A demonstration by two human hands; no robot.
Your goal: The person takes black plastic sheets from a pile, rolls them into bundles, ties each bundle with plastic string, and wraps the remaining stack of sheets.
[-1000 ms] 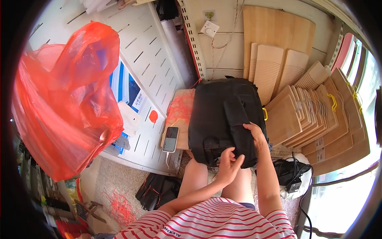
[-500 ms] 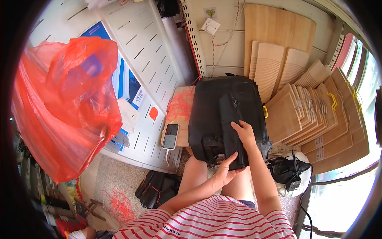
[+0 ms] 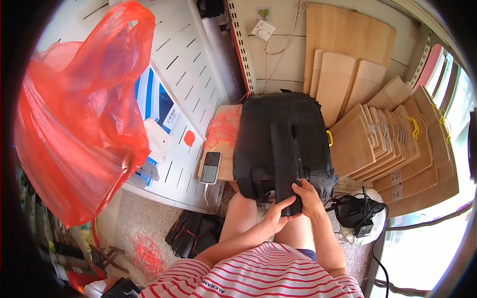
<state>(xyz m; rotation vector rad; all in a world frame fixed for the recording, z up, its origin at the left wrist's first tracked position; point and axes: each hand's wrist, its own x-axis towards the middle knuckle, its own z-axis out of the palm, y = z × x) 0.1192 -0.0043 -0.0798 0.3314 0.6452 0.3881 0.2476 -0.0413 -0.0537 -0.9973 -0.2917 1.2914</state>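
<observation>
A long folded black plastic bag (image 3: 285, 164) lies lengthwise over a broad black plastic-covered pile (image 3: 253, 134) in front of my knees. My left hand (image 3: 278, 212) grips its near end from the left, thumb on top and fingers partly hidden beneath. On the right edge of that same end, my right hand (image 3: 309, 199) is closed, its thumb pressing on the black plastic. The two hands are close together above my lap. The far end of the folded bag rests flat on the pile.
A phone (image 3: 210, 167) on a cable lies left of the pile, near red string (image 3: 223, 126). Tied black bundles (image 3: 194, 233) are on the floor. A red plastic bag (image 3: 89, 119) hangs at left; wooden boards (image 3: 348, 144) stand at right, above a black cable and adapter (image 3: 364, 228).
My right hand has slid down toward me to the near end of the folded bag, beside my left hand. The folded bag has shifted slightly left and toward me.
</observation>
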